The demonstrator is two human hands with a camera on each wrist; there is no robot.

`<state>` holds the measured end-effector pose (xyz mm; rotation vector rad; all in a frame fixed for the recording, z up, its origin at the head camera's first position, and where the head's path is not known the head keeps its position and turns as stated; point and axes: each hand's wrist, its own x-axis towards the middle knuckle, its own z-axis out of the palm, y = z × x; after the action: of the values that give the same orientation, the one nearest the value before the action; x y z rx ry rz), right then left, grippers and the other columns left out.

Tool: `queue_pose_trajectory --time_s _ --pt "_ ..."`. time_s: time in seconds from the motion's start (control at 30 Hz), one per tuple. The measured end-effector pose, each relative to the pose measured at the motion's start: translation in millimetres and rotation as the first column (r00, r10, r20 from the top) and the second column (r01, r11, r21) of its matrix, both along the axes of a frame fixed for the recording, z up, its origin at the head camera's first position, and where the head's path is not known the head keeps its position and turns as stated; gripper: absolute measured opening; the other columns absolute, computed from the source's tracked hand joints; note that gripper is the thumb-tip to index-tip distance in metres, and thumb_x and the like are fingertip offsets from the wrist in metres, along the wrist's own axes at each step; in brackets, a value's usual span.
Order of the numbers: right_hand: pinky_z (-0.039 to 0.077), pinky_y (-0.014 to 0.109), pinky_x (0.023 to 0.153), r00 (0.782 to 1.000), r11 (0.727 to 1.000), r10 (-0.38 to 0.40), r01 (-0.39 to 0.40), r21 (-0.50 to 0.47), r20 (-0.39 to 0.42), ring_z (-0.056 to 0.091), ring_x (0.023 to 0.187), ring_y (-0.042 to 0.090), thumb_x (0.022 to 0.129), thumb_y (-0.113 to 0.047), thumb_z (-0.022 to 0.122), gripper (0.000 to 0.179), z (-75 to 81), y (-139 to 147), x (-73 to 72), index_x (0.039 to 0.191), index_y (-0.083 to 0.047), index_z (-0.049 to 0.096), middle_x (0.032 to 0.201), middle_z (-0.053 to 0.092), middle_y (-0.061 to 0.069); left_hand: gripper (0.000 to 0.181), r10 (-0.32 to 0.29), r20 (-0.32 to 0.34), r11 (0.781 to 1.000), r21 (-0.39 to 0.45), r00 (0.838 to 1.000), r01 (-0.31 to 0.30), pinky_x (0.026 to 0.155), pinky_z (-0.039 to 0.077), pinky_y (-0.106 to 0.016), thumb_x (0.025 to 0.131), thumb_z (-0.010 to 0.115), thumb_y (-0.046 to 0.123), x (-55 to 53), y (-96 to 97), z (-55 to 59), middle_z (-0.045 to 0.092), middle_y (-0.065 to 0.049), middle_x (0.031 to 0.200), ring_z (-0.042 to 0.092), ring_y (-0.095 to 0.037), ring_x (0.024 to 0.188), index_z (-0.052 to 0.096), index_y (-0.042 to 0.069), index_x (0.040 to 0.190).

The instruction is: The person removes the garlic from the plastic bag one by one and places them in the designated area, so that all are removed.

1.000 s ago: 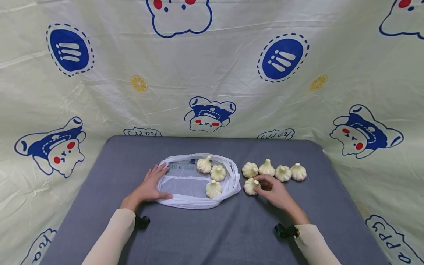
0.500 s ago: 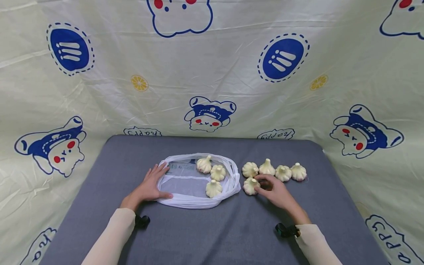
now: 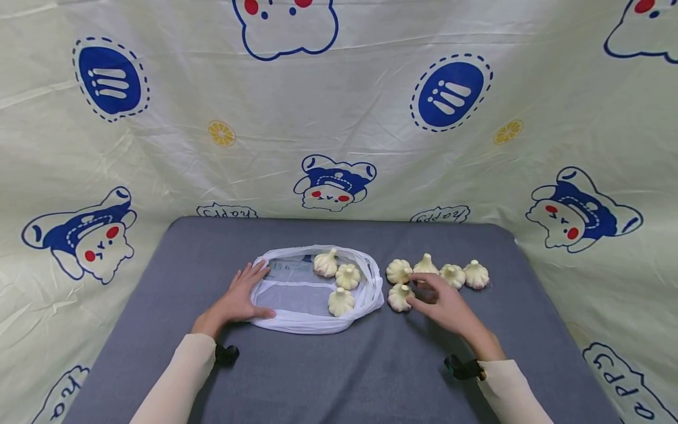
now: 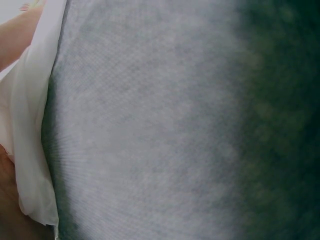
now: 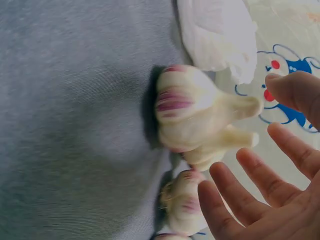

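The nearest round, cream-white garlic bulb (image 3: pixel 399 298) stands just beside the white, thin-plastic bag (image 3: pixel 328 325), at its three o'clock. Your right hand (image 3: pixel 445 306) has its fingers spread near this bulb, without grip; closing carelessly, it could knock the other round, whitish bulb (image 3: pixel 398 271) at twelve o'clock. Your left hand (image 3: pixel 238 299), fingers extended, rests on the bag's nine-o'clock rim; should it slip, this may collapse inward.
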<state>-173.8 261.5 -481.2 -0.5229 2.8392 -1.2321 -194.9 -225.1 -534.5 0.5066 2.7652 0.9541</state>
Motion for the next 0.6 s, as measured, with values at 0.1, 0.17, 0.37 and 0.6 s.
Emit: queue_pose_trajectory --time_s 0.1,0.17,0.37,0.6 --pt "0.054 0.061 0.096 1.0 0.999 0.011 -0.011 0.033 -0.012 0.062 0.122 0.046 0.092 -0.02 0.079 0.052 8.5 -4 -0.4 0.137 -0.004 0.06 0.138 0.061 0.019 0.111 -0.002 -0.003 1.0 -0.002 1.0 0.002 0.125 0.001 -0.068 0.074 0.088 0.048 0.2 0.6 -0.1 0.017 -0.018 0.172 0.005 -0.049 0.158 0.034 0.001 0.159" --pt "0.052 0.062 0.098 0.999 0.999 0.026 -0.025 0.046 -0.024 0.061 0.123 0.045 0.091 -0.022 0.079 0.054 14.1 -8 -2.0 0.138 -0.003 0.06 0.138 0.061 0.019 0.111 -0.002 -0.005 1.0 -0.005 1.0 0.002 0.125 0.002 -0.067 0.074 0.088 0.048 0.1 0.6 -0.3 0.017 -0.018 0.172 0.005 -0.049 0.158 0.033 0.001 0.159" --pt "0.05 0.06 0.099 0.996 0.996 0.066 -0.063 0.063 -0.057 0.059 0.12 0.041 0.091 -0.023 0.079 0.056 28.5 -19 -7.6 0.139 -0.003 0.059 0.137 0.061 0.02 0.111 -0.002 0.0 1.0 -0.008 1.0 0.002 0.125 0.001 -0.067 0.075 0.087 0.048 -0.3 0.3 -0.2 0.017 -0.018 0.172 0.005 -0.049 0.158 0.033 0.001 0.16" --pt "0.051 0.061 0.101 0.994 0.992 0.103 -0.1 0.075 -0.04 0.057 0.127 0.04 0.092 -0.03 0.078 0.06 43.2 -36 -15.9 0.144 -0.008 0.056 0.144 0.057 0.017 0.112 -0.006 0.003 1.0 -0.006 1.0 0.006 0.125 0.001 -0.068 0.075 0.088 0.048 -0.5 0.1 -0.2 0.017 -0.017 0.172 0.005 -0.049 0.158 0.032 0.001 0.16"
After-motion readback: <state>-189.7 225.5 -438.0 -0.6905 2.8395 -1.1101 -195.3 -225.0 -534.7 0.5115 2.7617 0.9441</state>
